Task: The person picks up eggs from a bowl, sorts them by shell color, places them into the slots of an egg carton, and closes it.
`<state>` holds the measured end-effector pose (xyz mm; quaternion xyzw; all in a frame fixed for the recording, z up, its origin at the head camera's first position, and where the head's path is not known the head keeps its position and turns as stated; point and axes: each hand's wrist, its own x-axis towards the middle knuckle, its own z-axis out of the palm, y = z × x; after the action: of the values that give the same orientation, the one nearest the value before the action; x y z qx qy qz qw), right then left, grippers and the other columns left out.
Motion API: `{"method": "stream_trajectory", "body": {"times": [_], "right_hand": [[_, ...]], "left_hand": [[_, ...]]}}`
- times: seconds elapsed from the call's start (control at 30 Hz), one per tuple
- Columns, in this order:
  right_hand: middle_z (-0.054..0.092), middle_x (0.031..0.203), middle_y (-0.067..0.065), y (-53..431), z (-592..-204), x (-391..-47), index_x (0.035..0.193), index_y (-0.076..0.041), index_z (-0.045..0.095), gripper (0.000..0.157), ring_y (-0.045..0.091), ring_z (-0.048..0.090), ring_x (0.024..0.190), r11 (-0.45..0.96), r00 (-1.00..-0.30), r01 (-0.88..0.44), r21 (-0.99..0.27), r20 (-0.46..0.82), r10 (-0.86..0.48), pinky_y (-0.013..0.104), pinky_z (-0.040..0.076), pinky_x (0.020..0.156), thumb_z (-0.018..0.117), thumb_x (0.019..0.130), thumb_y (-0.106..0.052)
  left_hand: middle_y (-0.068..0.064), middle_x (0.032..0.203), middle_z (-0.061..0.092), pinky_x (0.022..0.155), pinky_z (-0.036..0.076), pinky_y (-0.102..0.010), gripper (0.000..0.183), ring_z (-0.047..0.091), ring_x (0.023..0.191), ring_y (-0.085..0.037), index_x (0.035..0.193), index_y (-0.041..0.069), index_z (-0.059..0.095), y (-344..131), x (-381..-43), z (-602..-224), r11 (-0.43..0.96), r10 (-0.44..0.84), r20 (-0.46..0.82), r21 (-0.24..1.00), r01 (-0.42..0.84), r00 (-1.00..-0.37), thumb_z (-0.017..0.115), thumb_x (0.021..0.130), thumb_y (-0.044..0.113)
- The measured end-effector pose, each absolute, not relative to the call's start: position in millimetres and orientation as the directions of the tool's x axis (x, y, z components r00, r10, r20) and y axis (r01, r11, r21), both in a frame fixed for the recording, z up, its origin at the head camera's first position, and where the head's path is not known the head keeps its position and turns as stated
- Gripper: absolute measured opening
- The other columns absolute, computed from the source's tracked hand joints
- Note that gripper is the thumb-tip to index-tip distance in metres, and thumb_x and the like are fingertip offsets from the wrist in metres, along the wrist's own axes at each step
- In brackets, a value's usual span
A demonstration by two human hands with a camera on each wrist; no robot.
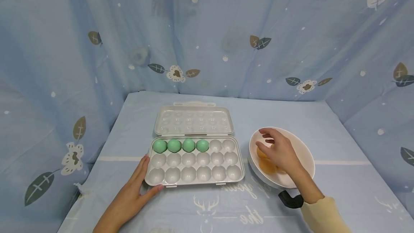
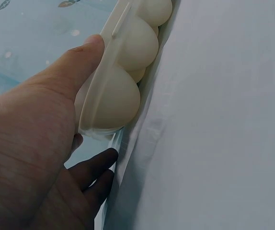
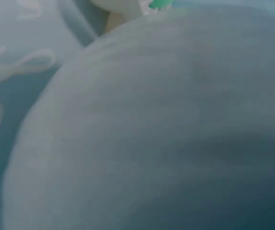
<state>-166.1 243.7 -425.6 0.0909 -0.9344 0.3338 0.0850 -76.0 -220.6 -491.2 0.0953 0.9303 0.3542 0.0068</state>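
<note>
An open white egg tray (image 1: 197, 182) lies mid-table, its lid (image 1: 194, 119) folded back. Several green eggs (image 1: 181, 145) fill the left of its far row; the other cups hold nothing. My left hand (image 1: 145, 179) rests at the tray's near-left corner, fingers straight along the side and thumb along the front edge. The left wrist view shows the thumb (image 2: 80, 57) lying flat against the tray (image 2: 113, 96). My right hand (image 1: 268, 143) hovers in a white bowl (image 1: 304, 146), fingers loosely curved over orange-brown eggs (image 1: 267, 166), closed on none that I can see.
A pale blue printed cloth (image 1: 226, 204) covers the table, with blue leaf-patterned curtains (image 1: 81, 64) at the back and both sides. A black strap (image 1: 291, 200) sits on my right wrist. A blurred pale surface (image 3: 152, 134) fills the right wrist view, with a green sliver (image 3: 161, 4) on top.
</note>
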Motion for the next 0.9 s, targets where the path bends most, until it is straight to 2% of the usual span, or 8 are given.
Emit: {"method": "stream_trajectory", "body": {"times": [0.23,0.43,0.63,0.9], "right_hand": [[0.066,0.129,0.019,257.2,-429.9,-159.0,0.135,-0.003,0.060,0.047,0.038,0.067,0.115,0.793,-0.987,-0.141,-0.592,0.151,-0.063,0.054,0.056,0.099,0.078,0.094,-0.018],[0.068,0.125,0.020,266.1,-429.7,-151.7,0.129,-0.002,0.064,0.042,0.039,0.069,0.111,0.830,-0.992,-0.094,-0.549,0.122,-0.032,0.054,0.056,0.098,0.077,0.094,-0.023],[0.072,0.117,0.017,269.4,-431.1,-147.5,0.122,0.000,0.068,0.039,0.034,0.070,0.102,0.860,-0.992,-0.094,-0.501,0.116,-0.041,0.051,0.059,0.092,0.080,0.092,-0.023],[0.073,0.109,0.012,263.6,-433.3,-149.2,0.120,0.001,0.068,0.044,0.026,0.069,0.095,0.866,-0.998,-0.069,-0.495,0.032,-0.061,0.045,0.061,0.087,0.082,0.090,-0.029]], "left_hand": [[-0.012,0.173,0.012,0.113,0.034,-0.067,0.105,0.026,0.153,-0.043,0.168,0.020,0.006,-219.9,-76.1,-490.8,0.730,0.184,0.055,0.661,0.173,-0.981,0.069,0.094,0.058],[-0.012,0.173,0.012,0.114,0.034,-0.068,0.104,0.026,0.153,-0.043,0.168,0.020,0.005,-219.9,-76.6,-490.3,0.732,0.181,0.050,0.660,0.169,-0.982,0.069,0.094,0.057],[-0.012,0.173,0.012,0.114,0.033,-0.068,0.104,0.025,0.153,-0.044,0.168,0.021,0.005,-220.9,-76.9,-491.1,0.734,0.182,0.048,0.658,0.168,-0.982,0.069,0.094,0.057],[-0.011,0.173,0.012,0.113,0.034,-0.067,0.104,0.026,0.153,-0.042,0.168,0.021,0.006,-221.3,-76.4,-492.2,0.729,0.183,0.059,0.662,0.175,-0.981,0.070,0.094,0.056]]}}
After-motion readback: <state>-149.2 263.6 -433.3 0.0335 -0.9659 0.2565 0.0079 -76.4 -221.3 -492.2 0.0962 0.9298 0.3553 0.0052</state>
